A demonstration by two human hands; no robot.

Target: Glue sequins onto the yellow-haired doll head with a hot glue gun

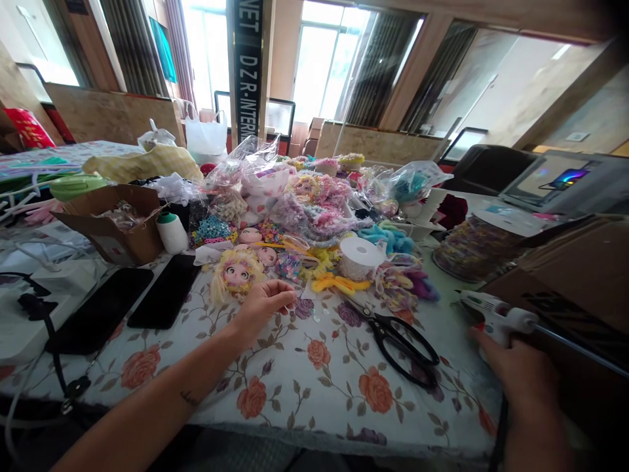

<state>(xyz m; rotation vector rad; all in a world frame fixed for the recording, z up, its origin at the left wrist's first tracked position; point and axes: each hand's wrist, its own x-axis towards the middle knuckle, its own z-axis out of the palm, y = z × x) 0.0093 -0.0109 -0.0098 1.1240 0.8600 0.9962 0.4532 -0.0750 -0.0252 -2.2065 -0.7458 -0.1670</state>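
My left hand [268,305] is pinched closed over the middle of the flowered tablecloth [304,380]. A small pale bit shows at its fingertips, too small to name. Just behind that hand lies a doll head [238,272] with yellow curly trim and blond hair. At the right edge my right hand [523,373] is wrapped around a white hot glue gun [496,314], whose nozzle points left. Black-handled scissors [400,344] lie between my hands, blades toward the back. Yellow fuzzy stems [339,284] and a white ribbon spool [362,255] sit beyond the scissors.
Two dark phones [164,292] lie on the left near a power strip with cables [34,314]. A small cardboard box [115,223] and a thread cone [171,233] stand behind them. Yarn and plastic bags [314,196] heap at the back. A large carton [574,288] borders the right.
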